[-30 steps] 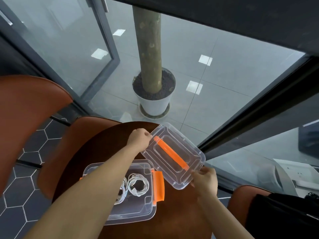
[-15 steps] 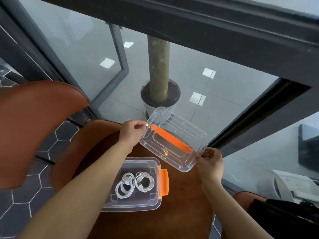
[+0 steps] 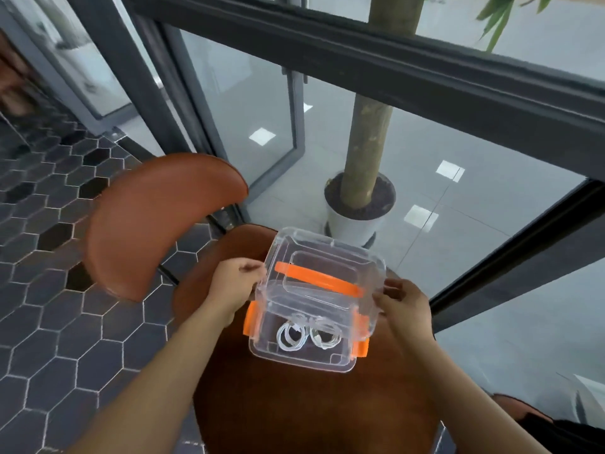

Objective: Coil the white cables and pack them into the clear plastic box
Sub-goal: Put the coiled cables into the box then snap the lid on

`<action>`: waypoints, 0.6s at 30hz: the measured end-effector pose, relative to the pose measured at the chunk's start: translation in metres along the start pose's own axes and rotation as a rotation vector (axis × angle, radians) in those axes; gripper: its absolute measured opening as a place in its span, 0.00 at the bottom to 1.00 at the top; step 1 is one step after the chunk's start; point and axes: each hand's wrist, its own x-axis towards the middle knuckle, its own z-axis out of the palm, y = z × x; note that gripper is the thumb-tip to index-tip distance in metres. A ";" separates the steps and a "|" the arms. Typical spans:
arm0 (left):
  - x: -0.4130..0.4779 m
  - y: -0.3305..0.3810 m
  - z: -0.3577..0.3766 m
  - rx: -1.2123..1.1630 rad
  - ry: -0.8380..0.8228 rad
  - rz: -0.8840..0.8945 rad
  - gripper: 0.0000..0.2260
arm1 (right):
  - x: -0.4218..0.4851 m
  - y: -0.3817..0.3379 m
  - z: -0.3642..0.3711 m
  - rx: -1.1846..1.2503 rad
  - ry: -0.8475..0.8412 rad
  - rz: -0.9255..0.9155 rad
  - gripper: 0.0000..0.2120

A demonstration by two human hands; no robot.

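Vs 0.5 s ago: the lid [image 3: 322, 253] is no longer held out past the far-right of the clear plastic box [image 3: 299, 362]. It's now over the box, covering its far part, w/ the orange handle [image 3: 319, 278] on top and running L to R. Box is in the same spot on the round brown table [image 3: 294, 417]. The head view is also higher, so more window frame shows.

Grip: L hand [image 3: 234, 285] pinches the lid's left short edge, fingers curled on the rim. R hand [image 3: 404, 303] grips the right short edge the same way. Both hold the lid only.

The two coiled white cables [image 3: 291, 335] lie side by side on the box floor, just apart or touching, can't tell.

Hard to see: the box's far rim is behind the lid, so can't tell if the lid touches it or is seated. Cables show through clear plastic and are blurred, plugs not readable. The orange latches [image 3: 250, 319] on both box ends hang out. The right one is partly behind the lid corner.

Edges/room: box sits toward the table's far edge, w/ bare tabletop btw it and the person. A brown chair [image 3: 157, 221] stands to the left, apart from the hands. The white pot [image 3: 355, 226] w/ a tree trunk is beyond the glass.
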 end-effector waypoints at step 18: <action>-0.020 -0.076 -0.009 0.232 0.030 -0.140 0.12 | -0.017 0.044 0.044 -0.428 -0.078 0.035 0.13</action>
